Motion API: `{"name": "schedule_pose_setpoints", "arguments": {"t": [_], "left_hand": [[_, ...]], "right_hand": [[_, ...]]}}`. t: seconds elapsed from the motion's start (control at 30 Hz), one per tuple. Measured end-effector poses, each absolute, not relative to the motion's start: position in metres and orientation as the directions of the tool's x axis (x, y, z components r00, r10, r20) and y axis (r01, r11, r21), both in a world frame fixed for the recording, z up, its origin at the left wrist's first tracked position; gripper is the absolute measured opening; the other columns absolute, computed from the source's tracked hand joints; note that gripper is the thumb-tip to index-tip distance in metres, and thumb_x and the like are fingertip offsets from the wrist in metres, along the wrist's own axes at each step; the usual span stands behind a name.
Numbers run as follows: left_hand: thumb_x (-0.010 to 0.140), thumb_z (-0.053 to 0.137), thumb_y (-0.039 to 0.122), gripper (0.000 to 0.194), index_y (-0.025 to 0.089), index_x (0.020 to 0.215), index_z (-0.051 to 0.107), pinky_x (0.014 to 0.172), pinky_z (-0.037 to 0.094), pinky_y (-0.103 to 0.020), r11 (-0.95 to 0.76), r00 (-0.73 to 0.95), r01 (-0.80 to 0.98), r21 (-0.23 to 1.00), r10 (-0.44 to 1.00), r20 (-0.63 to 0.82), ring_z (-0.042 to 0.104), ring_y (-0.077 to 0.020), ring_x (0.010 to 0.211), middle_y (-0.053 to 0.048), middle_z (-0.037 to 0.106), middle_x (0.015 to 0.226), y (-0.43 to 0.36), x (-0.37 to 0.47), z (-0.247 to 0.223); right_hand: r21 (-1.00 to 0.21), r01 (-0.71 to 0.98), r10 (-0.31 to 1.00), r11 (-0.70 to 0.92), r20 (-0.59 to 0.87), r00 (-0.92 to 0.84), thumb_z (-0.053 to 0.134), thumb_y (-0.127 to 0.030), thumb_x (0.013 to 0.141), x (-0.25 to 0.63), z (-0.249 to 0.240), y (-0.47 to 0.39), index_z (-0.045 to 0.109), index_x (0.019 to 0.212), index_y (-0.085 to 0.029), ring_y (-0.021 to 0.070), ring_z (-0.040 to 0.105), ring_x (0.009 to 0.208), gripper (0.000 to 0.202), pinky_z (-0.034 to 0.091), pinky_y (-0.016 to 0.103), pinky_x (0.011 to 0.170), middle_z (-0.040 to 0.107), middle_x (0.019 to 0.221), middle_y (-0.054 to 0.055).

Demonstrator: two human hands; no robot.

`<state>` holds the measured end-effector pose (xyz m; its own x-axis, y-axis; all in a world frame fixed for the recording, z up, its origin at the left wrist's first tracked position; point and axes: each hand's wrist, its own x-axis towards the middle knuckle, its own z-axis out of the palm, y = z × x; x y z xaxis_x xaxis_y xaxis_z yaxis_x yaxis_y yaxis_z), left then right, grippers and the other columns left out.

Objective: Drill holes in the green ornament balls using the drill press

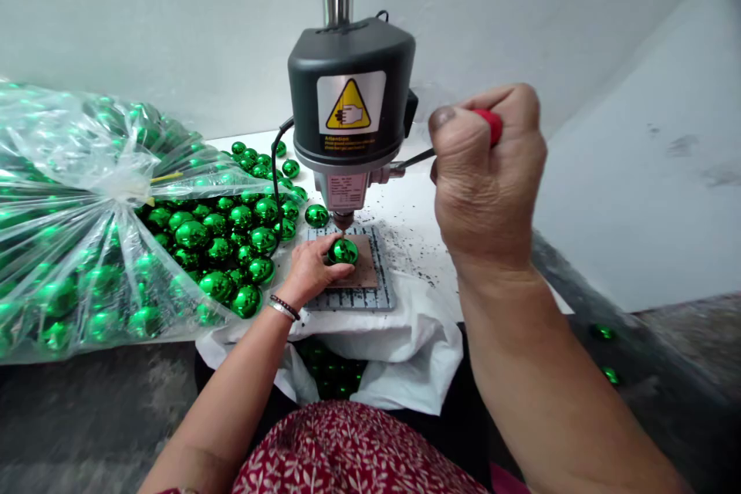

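Observation:
A black bench drill press (351, 54) stands in the middle, a yellow warning label on its front. My left hand (312, 266) steadies a shiny green bauble (343, 251) between thumb and fingers, directly under the drill chuck (343, 221). Beneath the bauble lies a brown board (364, 270) on the grey slotted base (382, 298). The drill bit reaches down to the top of the bauble; whether it has gone in, I cannot tell. Raised at the right, my right hand (486, 170) is wrapped round the red knob (493, 126) of the drill's feed lever (417, 159).
At the left, a clear plastic bag (124, 185) full of green baubles spills several loose ones (246, 301) onto the white table. Dark shavings (414, 247) are scattered right of the base. Below the table edge, a white sack (405, 370) holds more baubles. Two baubles (605, 332) lie on the floor.

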<state>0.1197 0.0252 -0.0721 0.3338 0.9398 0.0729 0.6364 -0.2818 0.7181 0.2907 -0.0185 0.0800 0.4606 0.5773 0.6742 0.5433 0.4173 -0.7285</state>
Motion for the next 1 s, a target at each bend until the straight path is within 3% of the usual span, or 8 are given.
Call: {"name": "schedule_pose_setpoints", "arguments": {"t": [0.17,0.53,0.77,1.0], "left_hand": [[0.074,0.082,0.031,0.063,0.024,0.134,0.065,0.109,0.045,-0.044,-0.299,0.350,0.684,0.666,0.935,0.060,0.063,-0.0298,0.122,-0.007,0.070,0.133,0.024,0.120,-0.074],[0.073,0.084,0.033,0.065,0.022,0.135,0.065,0.111,0.044,-0.048,-0.305,0.346,0.662,0.685,0.935,0.081,0.061,-0.0325,0.123,-0.009,0.069,0.135,0.021,0.121,-0.078],[0.075,0.082,0.036,0.061,0.024,0.132,0.066,0.108,0.045,-0.045,-0.345,0.374,0.656,0.671,0.921,0.107,0.064,-0.0303,0.117,-0.007,0.072,0.129,0.020,0.120,-0.080],[0.075,0.082,0.036,0.061,0.025,0.133,0.066,0.107,0.046,-0.044,-0.342,0.365,0.676,0.653,0.925,0.107,0.063,-0.0307,0.118,-0.008,0.071,0.131,0.018,0.120,-0.078]], "right_hand": [[-0.705,0.565,0.563,0.430,0.698,0.443,0.052,-0.041,0.092,0.293,0.075,-0.020,0.046,0.086,-0.015,0.0004,0.040,0.062,0.026,0.038,0.019,0.063,0.043,0.069,-0.007],[-0.721,0.607,0.556,0.334,0.671,0.491,0.058,-0.042,0.082,0.298,0.062,-0.032,0.053,0.085,-0.017,0.0027,0.048,0.063,0.026,0.044,0.023,0.066,0.048,0.068,-0.006],[-0.690,0.667,0.499,0.280,0.699,0.513,0.058,-0.037,0.074,0.292,0.061,-0.040,0.055,0.075,-0.016,0.0025,0.048,0.064,0.021,0.041,0.021,0.065,0.055,0.069,-0.004],[-0.635,0.721,0.471,0.279,0.744,0.473,0.059,-0.035,0.076,0.290,0.050,-0.047,0.053,0.075,-0.017,0.0043,0.051,0.065,0.019,0.042,0.022,0.064,0.055,0.068,-0.004]]}}
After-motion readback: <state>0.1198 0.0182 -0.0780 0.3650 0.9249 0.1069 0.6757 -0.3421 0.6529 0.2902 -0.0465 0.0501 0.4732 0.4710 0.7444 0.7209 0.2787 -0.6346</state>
